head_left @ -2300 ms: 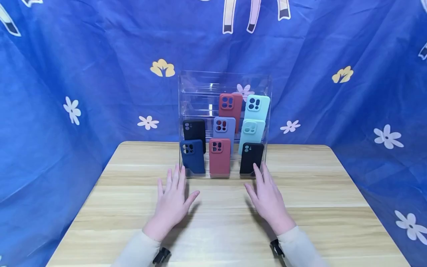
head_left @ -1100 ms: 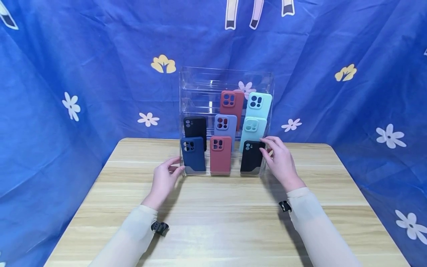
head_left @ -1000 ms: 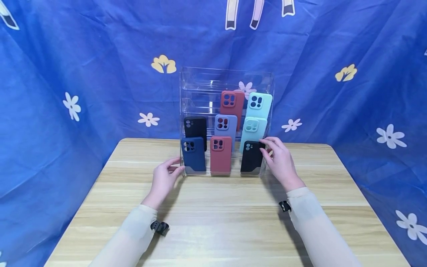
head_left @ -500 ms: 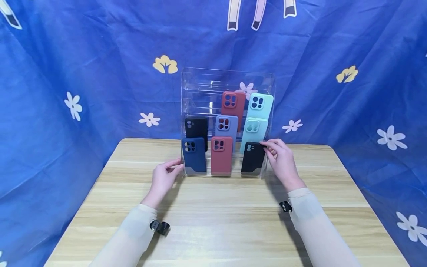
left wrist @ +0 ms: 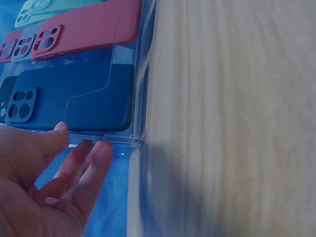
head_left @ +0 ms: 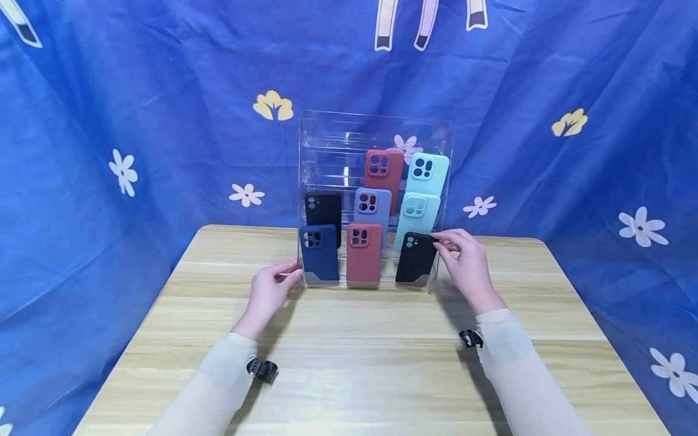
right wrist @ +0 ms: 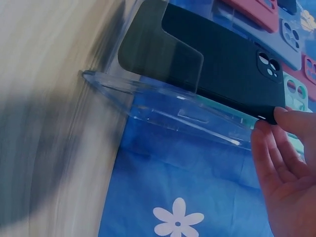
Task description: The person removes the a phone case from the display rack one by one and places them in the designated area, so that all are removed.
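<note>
A clear display stand point(head_left: 349, 284) with stepped tiers holds several phone cases. At its front right stands a black phone case point(head_left: 414, 260), leaning slightly to the right. My right hand point(head_left: 468, 266) pinches this case's upper right corner; in the right wrist view the thumb lies on the black case point(right wrist: 222, 74) and the fingers are behind it. My left hand point(head_left: 268, 293) holds the stand's lower left edge, beside a dark blue phone case point(head_left: 320, 257). In the left wrist view, the thumb and fingers lie on either side of the stand's side panel point(left wrist: 123, 143).
A red case point(head_left: 364, 260) stands in the front middle. Behind are another black case point(head_left: 323, 206), a lilac case point(head_left: 376, 212), a second red case point(head_left: 384, 166) and two mint cases point(head_left: 428, 175). The wooden table point(head_left: 349, 363) extends toward me; a blue curtain point(head_left: 191, 121) hangs behind.
Both hands have moved from the stand's front to its sides. My left hand has taken hold of the stand's edge, my right of the black phone case, whose top has tilted rightward.
</note>
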The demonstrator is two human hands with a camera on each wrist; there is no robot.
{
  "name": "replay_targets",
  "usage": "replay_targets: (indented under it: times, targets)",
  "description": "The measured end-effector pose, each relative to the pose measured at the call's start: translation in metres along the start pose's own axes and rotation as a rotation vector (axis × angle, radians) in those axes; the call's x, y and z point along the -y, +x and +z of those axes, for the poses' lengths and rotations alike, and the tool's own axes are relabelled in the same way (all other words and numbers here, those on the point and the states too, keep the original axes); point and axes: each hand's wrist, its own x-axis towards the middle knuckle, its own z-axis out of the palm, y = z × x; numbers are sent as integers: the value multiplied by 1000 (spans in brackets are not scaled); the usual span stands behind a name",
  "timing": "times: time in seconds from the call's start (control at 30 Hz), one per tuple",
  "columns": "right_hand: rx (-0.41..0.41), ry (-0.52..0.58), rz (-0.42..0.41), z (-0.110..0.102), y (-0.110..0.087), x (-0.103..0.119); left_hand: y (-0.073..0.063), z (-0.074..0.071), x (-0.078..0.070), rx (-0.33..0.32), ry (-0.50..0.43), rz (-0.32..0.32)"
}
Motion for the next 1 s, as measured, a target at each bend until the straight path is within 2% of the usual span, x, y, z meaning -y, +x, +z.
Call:
replay_targets:
  times: [0.17, 0.3, 0.47, 0.7, 1.0]
  targets:
    - [11, 47, 45, -2, -1, 5, 0, -1, 1, 20, -28, -5]
    - [15, 51, 45, -3, 0, 10, 2, -2, 0, 27, -59, -10]
    - [8, 54, 35, -5, 2, 18, 3, -2, 0, 28, -62, -5]
    - [-14, 68, -15, -9, 4, 32, 1, -1, -1, 4, 3, -8]
    - [-33, 109, -54, -12, 3, 55, 1, 1, 0, 7, -5, -21]
